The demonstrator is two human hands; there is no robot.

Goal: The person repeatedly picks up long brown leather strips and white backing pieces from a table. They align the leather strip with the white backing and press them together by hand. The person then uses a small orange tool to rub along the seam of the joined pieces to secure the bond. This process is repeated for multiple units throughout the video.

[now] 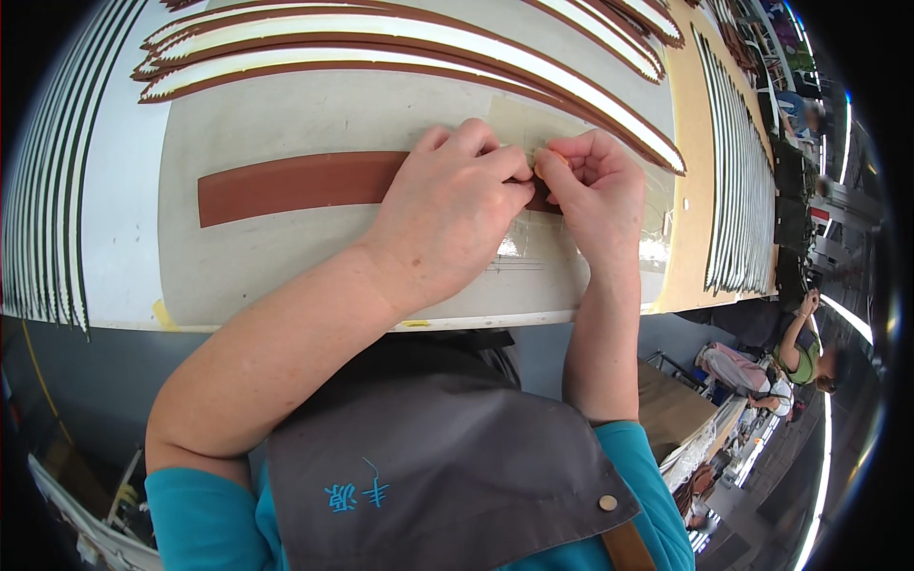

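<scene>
Head view shows a grey mat (238, 257) bearing a brown strip (295, 188), long axis left to right, extending leftward from beneath the left hand (452, 200), its curled grip hidden, while the right hand (600, 195), nearer the strip's right end, presses thumb to finger, contents unclear.

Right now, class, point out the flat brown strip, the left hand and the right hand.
Flat brown strip (300, 188): head view, bare left stretch.
Left hand (447, 205): head view, its back.
Right hand (606, 202): head view, thumb side.
</scene>
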